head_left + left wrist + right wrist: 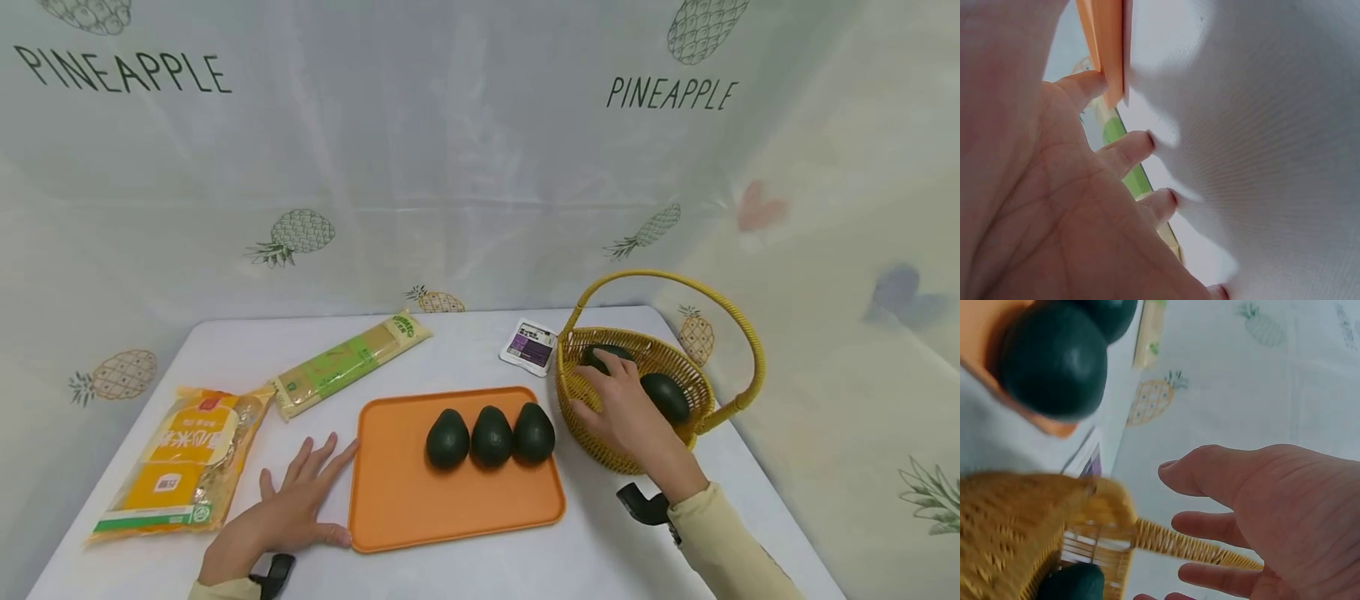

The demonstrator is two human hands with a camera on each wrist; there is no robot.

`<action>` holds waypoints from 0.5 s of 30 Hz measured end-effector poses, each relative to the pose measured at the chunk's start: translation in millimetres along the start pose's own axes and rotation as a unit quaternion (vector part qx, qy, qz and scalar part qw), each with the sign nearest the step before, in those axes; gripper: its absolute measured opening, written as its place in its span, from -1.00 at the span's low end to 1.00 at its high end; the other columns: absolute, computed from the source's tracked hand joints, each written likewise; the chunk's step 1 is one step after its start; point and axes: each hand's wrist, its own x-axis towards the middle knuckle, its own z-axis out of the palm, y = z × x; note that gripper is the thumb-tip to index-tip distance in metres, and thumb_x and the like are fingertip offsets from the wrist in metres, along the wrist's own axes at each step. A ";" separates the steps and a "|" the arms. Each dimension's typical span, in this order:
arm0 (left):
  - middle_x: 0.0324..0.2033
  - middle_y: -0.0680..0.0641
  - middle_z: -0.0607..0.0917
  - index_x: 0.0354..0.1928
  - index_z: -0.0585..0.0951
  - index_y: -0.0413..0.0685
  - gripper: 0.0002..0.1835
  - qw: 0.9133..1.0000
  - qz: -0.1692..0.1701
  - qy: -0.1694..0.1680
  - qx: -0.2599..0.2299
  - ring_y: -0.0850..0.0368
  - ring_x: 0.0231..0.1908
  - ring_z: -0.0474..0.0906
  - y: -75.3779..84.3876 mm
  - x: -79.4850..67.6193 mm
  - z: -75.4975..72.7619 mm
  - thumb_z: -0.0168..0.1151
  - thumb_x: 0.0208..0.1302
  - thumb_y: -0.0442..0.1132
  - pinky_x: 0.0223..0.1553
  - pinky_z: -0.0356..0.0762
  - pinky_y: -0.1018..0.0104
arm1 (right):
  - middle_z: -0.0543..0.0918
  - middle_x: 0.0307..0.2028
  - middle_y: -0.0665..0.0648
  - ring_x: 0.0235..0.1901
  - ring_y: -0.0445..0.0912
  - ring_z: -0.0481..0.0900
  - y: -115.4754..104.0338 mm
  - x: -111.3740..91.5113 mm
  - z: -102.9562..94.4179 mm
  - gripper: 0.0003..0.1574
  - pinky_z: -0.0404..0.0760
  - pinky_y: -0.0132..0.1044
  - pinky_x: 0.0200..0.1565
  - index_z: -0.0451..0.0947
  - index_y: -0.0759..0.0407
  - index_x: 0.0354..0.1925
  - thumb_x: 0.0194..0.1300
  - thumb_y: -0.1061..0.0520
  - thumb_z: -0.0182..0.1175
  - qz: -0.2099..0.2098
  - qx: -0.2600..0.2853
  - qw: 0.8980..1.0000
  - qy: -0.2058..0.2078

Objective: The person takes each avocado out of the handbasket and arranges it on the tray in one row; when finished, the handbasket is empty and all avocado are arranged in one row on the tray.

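An orange tray (pixel 450 517) lies flat with three dark green avocados (pixel 491 437) in a row across its upper right part. At its left edge, my left hand (pixel 288 508) spreads its fingers, thumb and index tip right at the rim. The left wrist view shows the palm and a fingertip against the tray's side (pixel 1107 50). Over the yellow wicker basket (pixel 600 450) hovers my right hand (pixel 626 408), fingers apart and holding nothing. Inside the basket, one avocado (pixel 598 353) sits partly behind the fingers and another avocado (pixel 666 397) lies right of the hand.
A yellow bag of food (pixel 180 458) lies on the left, and a long green-labelled packet (pixel 348 362) slants behind it. A small white and purple packet (pixel 529 346) lies left of the basket. The basket's tall handle (pixel 738 325) arches upward. Behind the table hangs a pineapple-print cloth (pixel 480 167).
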 end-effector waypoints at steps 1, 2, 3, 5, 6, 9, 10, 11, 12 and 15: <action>0.71 -0.39 -0.13 0.73 0.03 0.21 0.47 1.000 -0.001 0.000 -0.001 -0.64 0.62 -0.48 0.4 -0.1 0.1 0.66 -0.21 0.35 0.19 -0.71 -0.90 | 0.38 0.49 0.54 0.43 0.53 0.33 3.4 0.5 -0.8 -0.46 0.50 0.47 0.32 0.62 0.28 0.31 0.44 0.12 0.35 0.000 -0.001 1.000 0.000; 0.71 -0.39 -0.13 0.73 0.04 0.22 0.47 1.000 -0.003 0.000 0.000 -0.63 0.62 -0.48 0.6 -0.4 0.2 0.67 -0.21 0.35 0.19 -0.72 -0.90 | 0.38 0.49 0.55 0.42 0.54 0.33 6.3 0.7 -1.7 -0.46 0.51 0.47 0.31 0.62 0.29 0.31 0.44 0.11 0.34 0.000 -0.003 1.000 -0.001; 0.71 -0.39 -0.13 0.73 0.04 0.21 0.47 1.000 -0.004 0.000 0.000 -0.64 0.62 -0.48 0.8 -0.6 0.2 0.66 -0.21 0.35 0.19 -0.72 -0.90 | 0.39 0.48 0.55 0.42 0.55 0.33 9.3 0.7 -2.3 -0.46 0.51 0.47 0.30 0.62 0.29 0.30 0.44 0.11 0.34 0.002 -0.004 1.000 -0.003; 0.71 -0.39 -0.13 0.73 0.04 0.21 0.46 1.000 -0.003 0.000 -0.002 -0.64 0.62 -0.48 0.8 -0.7 0.0 0.66 -0.21 0.35 0.18 -0.72 -0.90 | 0.39 0.46 0.57 0.39 0.57 0.34 15.7 0.7 -3.1 -0.46 0.53 0.47 0.26 0.62 0.31 0.29 0.43 0.10 0.34 0.006 -0.013 1.000 -0.005; 0.71 -0.39 -0.13 0.73 0.04 0.21 0.46 1.000 -0.001 0.000 -0.003 -0.64 0.62 -0.48 0.6 -0.8 -0.1 0.66 -0.21 0.35 0.18 -0.72 -0.91 | 0.39 0.46 0.58 0.39 0.59 0.34 18.8 0.6 -3.6 -0.45 0.54 0.47 0.25 0.62 0.32 0.28 0.42 0.10 0.35 0.010 -0.017 1.000 -0.010; 0.71 -0.39 -0.12 0.73 0.05 0.21 0.46 1.000 0.000 0.000 -0.004 -0.64 0.62 -0.47 -0.6 -1.3 0.1 0.67 -0.21 0.35 0.18 -0.71 -0.91 | 0.37 0.45 0.61 0.38 0.64 0.32 31.3 3.3 -4.6 -0.42 0.54 0.50 0.23 0.61 0.35 0.28 0.41 0.08 0.36 0.026 -0.032 0.999 -0.028; 0.71 -0.39 -0.12 0.73 0.05 0.20 0.46 1.000 0.000 0.000 -0.005 -0.64 0.62 -0.47 -1.0 -1.6 0.3 0.67 -0.21 0.35 0.18 -0.71 -0.91 | 0.37 0.44 0.63 0.38 0.65 0.32 36.0 5.3 -5.1 -0.41 0.53 0.50 0.24 0.61 0.36 0.28 0.40 0.08 0.36 0.028 -0.039 0.998 -0.035; 0.71 -0.39 -0.12 0.73 0.06 0.20 0.46 1.000 0.000 0.001 -0.004 -0.64 0.62 -0.47 -1.3 -1.8 0.5 0.67 -0.22 0.35 0.17 -0.71 -0.91 | 0.38 0.42 0.65 0.37 0.66 0.32 41.0 7.5 -5.6 -0.41 0.51 0.51 0.26 0.60 0.38 0.28 0.40 0.08 0.37 0.029 -0.044 0.998 -0.041; 0.71 -0.39 -0.12 0.73 0.06 0.19 0.46 1.000 0.001 0.001 -0.004 -0.64 0.62 -0.48 -1.3 -1.7 0.6 0.67 -0.22 0.34 0.17 -0.71 -0.92 | 0.38 0.41 0.66 0.37 0.66 0.32 46.7 10.0 -5.8 -0.39 0.47 0.52 0.29 0.60 0.39 0.28 0.40 0.07 0.37 0.030 -0.047 0.997 -0.046; 0.71 -0.39 -0.13 0.73 0.05 0.19 0.46 1.000 0.006 0.004 -0.004 -0.63 0.62 -0.48 0.9 1.3 0.8 0.67 -0.22 0.34 0.17 -0.71 -0.91 | 0.41 0.38 0.70 0.37 0.64 0.34 59.9 17.0 -9.3 -0.34 0.35 0.56 0.37 0.56 0.44 0.31 0.41 0.06 0.37 0.036 -0.045 0.996 -0.062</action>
